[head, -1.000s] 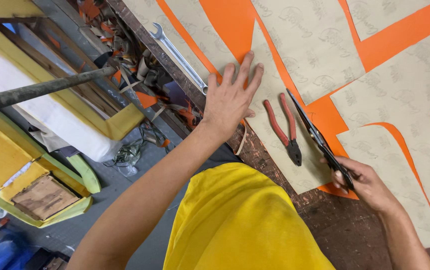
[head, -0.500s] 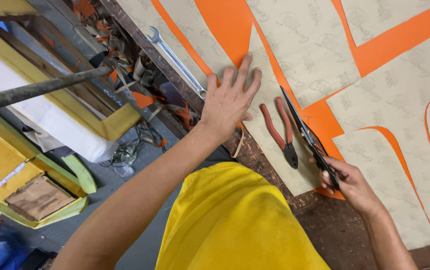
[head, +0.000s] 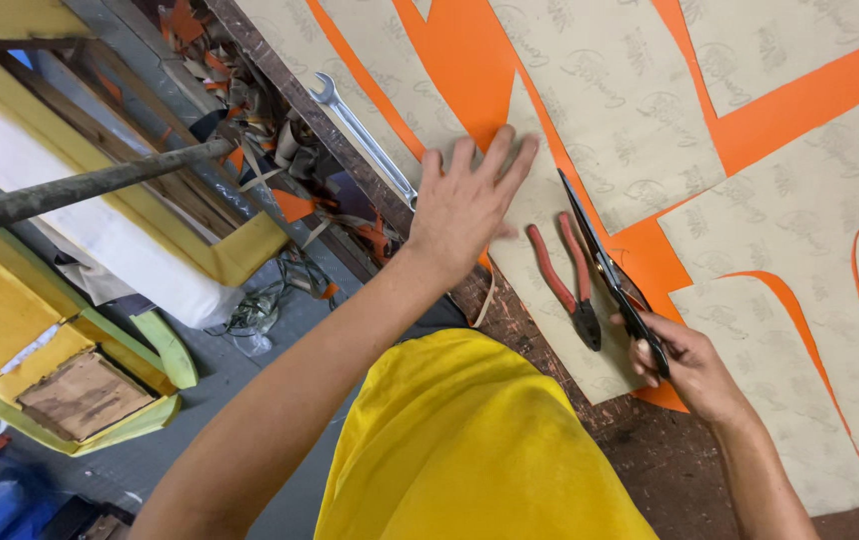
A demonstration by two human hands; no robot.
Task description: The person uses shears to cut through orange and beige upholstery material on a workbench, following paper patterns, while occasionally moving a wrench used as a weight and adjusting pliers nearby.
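Across the dark, worn counter (head: 670,470) a bright orange sheet (head: 470,50) is spread, overlaid with beige paper pattern pieces printed with faint repeated marks (head: 610,90). Since a second ago the long black scissors (head: 605,265) have been swung to a steeper angle along the pattern edge, which suggests the cut is being lined up. The left hand (head: 465,205) is pressed flat, fingers spread, on the paper; the right hand (head: 685,365) is clenched around the scissor handles. Red-handled pliers (head: 565,280) lie between them, a silver spanner (head: 365,135) at the counter edge. No packages or signs are seen.
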